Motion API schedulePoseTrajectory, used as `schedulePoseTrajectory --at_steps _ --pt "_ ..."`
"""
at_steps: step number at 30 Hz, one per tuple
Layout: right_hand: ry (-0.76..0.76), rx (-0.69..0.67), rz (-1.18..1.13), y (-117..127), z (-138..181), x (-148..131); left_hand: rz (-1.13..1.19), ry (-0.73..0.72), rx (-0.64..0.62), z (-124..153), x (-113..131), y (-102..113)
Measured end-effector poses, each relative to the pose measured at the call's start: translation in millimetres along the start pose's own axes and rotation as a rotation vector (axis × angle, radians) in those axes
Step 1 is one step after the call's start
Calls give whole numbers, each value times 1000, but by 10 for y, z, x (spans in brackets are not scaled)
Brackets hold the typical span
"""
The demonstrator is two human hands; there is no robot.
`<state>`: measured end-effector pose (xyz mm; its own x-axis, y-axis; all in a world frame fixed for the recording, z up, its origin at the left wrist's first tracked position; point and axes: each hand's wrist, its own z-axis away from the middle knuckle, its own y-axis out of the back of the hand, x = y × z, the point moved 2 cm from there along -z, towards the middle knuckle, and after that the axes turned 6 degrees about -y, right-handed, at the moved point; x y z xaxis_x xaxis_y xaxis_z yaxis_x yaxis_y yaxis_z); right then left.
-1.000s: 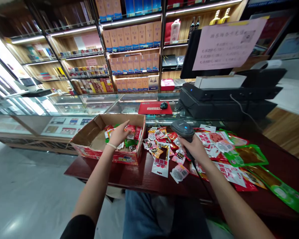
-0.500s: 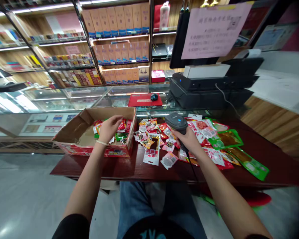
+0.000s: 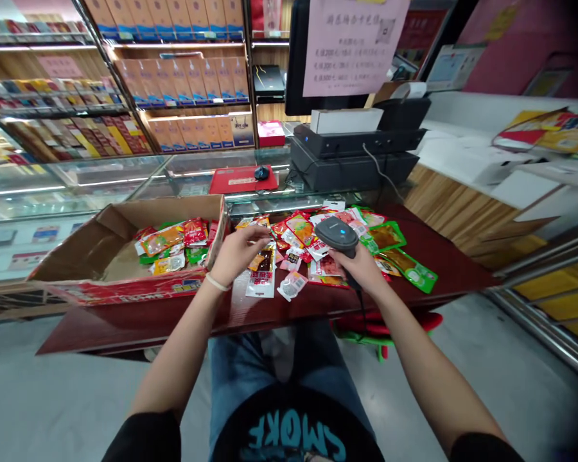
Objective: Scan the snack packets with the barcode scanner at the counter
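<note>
My right hand (image 3: 359, 266) is closed round the handle of a black barcode scanner (image 3: 338, 232) with a blue light, held over the pile of snack packets (image 3: 313, 247) on the dark red table (image 3: 443, 263). My left hand (image 3: 238, 250) hovers over the left side of that pile, just right of the cardboard box (image 3: 101, 250), with fingers curled down onto the small packets; whether it grips one I cannot make out. Inside the box lie several red, orange and green packets (image 3: 168, 244).
Behind the table runs a glass counter (image 3: 125, 179) with a red mouse pad and mouse (image 3: 243, 178). A black till with printer and monitor (image 3: 351, 147) stands at the back, a pink notice (image 3: 351, 45) on it. Shelves of boxed goods line the wall.
My left hand left the inside of the box and moved right onto the packet pile. The view swung right and down; the scanner stayed in my right hand.
</note>
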<state>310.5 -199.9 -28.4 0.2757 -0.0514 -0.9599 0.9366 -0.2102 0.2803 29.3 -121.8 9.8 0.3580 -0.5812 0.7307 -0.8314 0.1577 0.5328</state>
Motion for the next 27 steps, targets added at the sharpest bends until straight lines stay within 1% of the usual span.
schedulePoseTrajectory --at_steps 2,5,8,11,13,17,19,20,22,23,25,27 --pt "-9 9 5 77 74 56 26 27 -99 25 -70 -251" --pt "-20 41 -4 156 176 136 41 62 -285 113 -226 -592" --pt "-28 32 -13 182 271 217 -118 82 -410 251 -382 -850" --pt "-42 8 -13 174 357 317 -288 71 -463 377 -470 -1037" --pt "-49 -1 -18 161 408 393 -320 76 -472 423 -483 -1125" --pt "-61 2 -24 141 498 510 -335 181 -501 451 -474 -1207" --pt "-63 0 -31 134 531 530 -292 184 -463 466 -473 -1209" --pt "-62 -4 -34 131 543 530 -236 171 -417 479 -478 -1204" --pt "-55 -10 -32 124 557 514 -59 166 -272 516 -512 -1185" --pt "-49 -11 -30 119 560 502 58 194 -185 537 -543 -1173" --pt "-40 -14 -31 103 563 474 317 301 -26 578 -622 -1155" --pt "-28 -19 -27 77 567 444 554 399 94 607 -694 -1143"
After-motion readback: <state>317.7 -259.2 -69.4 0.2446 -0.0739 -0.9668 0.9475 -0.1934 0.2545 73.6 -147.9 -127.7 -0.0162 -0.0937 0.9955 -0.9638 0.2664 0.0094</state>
